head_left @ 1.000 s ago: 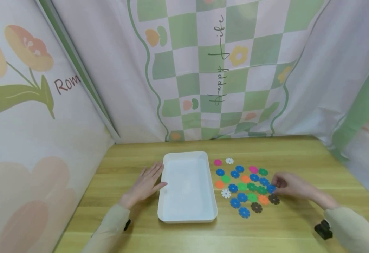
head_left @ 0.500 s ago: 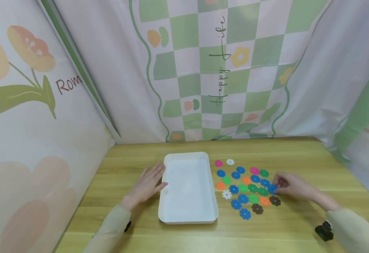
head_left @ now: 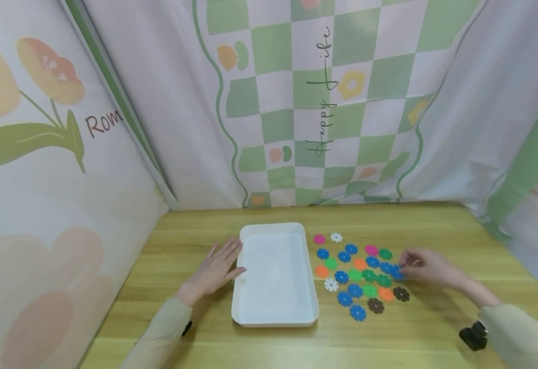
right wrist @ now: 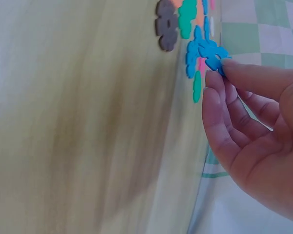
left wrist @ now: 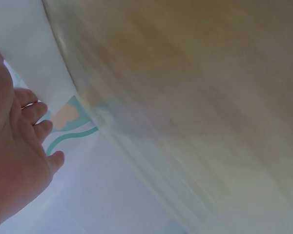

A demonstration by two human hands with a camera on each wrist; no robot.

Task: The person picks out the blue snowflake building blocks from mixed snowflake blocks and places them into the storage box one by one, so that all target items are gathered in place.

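My right hand [head_left: 428, 266] pinches a blue snowflake disc [right wrist: 215, 54] between thumb and fingertips, at the right side of a spread of flat notched discs. In the right wrist view the held disc is tilted and overlaps another blue disc [right wrist: 191, 58]; whether they touch, I cannot tell. My left hand [head_left: 213, 270] lies at the left side of a white rectangular tray [head_left: 276, 322], fingers straight, thumb over the rim. The left wrist view shows this hand's palm side and the tray's pale wall [left wrist: 34, 48]. Nothing lies inside the tray.
Between tray and right hand lie several discs: blue [head_left: 357, 312], brown [head_left: 376, 306], orange [head_left: 386, 293], green [head_left: 383, 280], pink [head_left: 319, 239] and white [head_left: 331, 285]. Behind the wooden table [head_left: 269, 348] hangs a checked curtain [head_left: 273, 123]; a printed cloth wall stands left.
My right fingers have brought the blue snowflake disc slightly up and toward its blue neighbour, which it now overlaps in the head view. The left hand stays at the tray.
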